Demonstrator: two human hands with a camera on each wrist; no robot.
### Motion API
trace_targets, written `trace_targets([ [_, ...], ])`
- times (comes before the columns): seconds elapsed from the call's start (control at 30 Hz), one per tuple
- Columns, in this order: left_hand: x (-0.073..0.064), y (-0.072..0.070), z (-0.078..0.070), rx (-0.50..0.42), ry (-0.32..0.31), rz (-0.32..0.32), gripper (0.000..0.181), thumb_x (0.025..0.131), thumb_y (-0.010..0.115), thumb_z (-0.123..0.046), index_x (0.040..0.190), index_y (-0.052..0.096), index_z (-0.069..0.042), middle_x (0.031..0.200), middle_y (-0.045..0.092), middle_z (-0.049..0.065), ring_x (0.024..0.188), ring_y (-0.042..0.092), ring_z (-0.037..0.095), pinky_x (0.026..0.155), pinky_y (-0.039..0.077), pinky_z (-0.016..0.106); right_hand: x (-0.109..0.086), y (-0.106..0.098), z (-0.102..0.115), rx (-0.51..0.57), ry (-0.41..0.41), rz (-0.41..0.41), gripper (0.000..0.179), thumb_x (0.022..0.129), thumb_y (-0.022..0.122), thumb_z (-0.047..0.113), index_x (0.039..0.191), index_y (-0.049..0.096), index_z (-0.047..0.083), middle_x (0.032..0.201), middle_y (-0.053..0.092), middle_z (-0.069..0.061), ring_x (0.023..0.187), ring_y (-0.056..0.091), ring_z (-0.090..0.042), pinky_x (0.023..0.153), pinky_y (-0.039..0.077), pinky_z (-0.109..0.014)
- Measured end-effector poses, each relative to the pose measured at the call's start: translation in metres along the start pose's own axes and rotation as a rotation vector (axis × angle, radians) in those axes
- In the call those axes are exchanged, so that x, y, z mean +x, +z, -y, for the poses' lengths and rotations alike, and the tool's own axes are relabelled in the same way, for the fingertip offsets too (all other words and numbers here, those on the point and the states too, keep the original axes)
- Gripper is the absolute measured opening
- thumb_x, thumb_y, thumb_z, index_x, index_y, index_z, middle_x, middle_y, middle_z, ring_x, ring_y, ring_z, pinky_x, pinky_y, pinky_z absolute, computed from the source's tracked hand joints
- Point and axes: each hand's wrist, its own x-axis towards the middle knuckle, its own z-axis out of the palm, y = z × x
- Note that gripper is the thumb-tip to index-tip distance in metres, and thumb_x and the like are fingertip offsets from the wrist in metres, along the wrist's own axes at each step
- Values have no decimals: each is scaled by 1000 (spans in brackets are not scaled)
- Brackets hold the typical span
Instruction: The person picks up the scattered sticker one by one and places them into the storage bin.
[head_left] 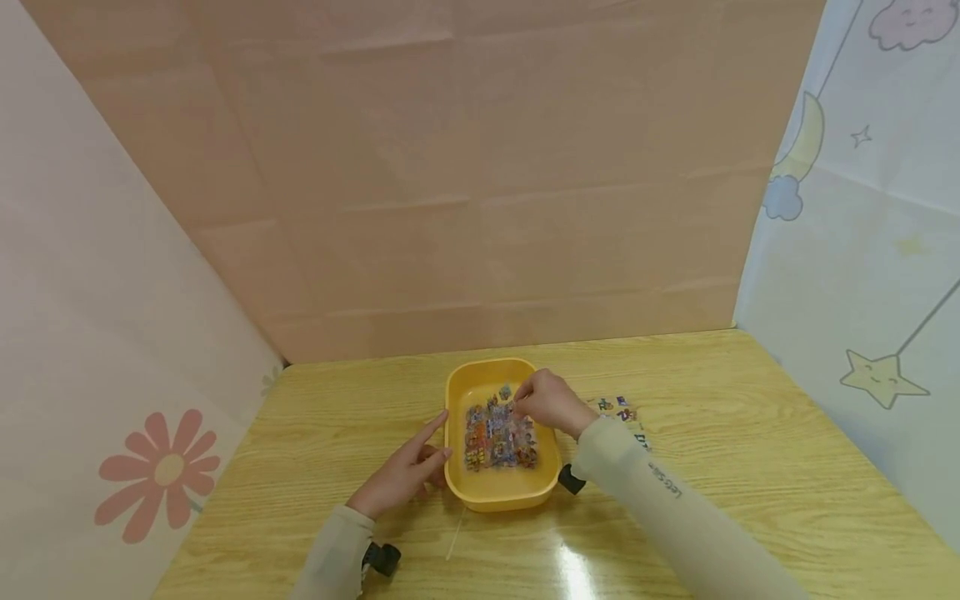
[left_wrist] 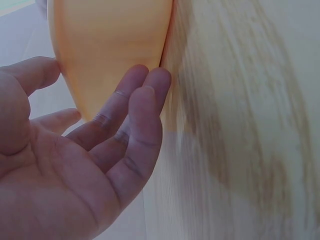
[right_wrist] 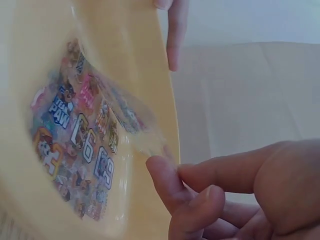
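A yellow plastic basin (head_left: 504,498) stands on the table with clear, colorful cartoon stickers (head_left: 495,442) lying inside it. Over the basin's right side, my right hand (head_left: 553,402) pinches the edge of a clear sticker sheet (right_wrist: 127,112) between thumb and fingertip. That sheet slants up from the printed stickers in the right wrist view, where letters and numbers show on them. My left hand (head_left: 405,473) is at the basin's left side, its fingertips against the outer wall. In the left wrist view its fingers (left_wrist: 142,132) are loosely bent beside the basin.
More stickers (head_left: 626,414) lie on the wooden table (head_left: 705,433) to the right of the basin, partly behind the right forearm. A thin pale stick-like strip (head_left: 454,537) is in front of the basin. Fabric walls (head_left: 480,208) stand around the back and sides.
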Motion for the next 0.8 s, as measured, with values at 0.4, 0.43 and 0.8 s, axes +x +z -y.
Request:
trace_targets([
  [0.4, 1, 0, 3, 8, 4, -5, 70, 106, 50, -38, 163, 12, -27, 105, 68, 11, 90, 66, 30, 66, 54, 41, -1, 5, 7, -131, 8, 49, 30, 98, 66, 22, 75, 73, 5, 62, 60, -4, 48, 36, -11, 48, 35, -27],
  [0.43, 1, 0, 3, 8, 5, -6, 70, 106, 50, -38, 163, 12, -28, 107, 68, 11, 91, 66, 30, 66, 55, 42, -1, 5, 8, -130, 16, 62, 36, 98, 66, 23, 65, 68, 8, 54, 52, -2, 46, 31, -11, 46, 32, -27],
  [0.8, 2, 0, 4, 3, -2, -10, 69, 106, 50, -38, 163, 12, -28, 106, 68, 11, 90, 65, 29, 67, 54, 40, -5, 6, 12, -159, 28, 114, 56, 98, 63, 23, 51, 33, 20, 46, 28, 6, 40, 26, -10, 43, 27, -26],
])
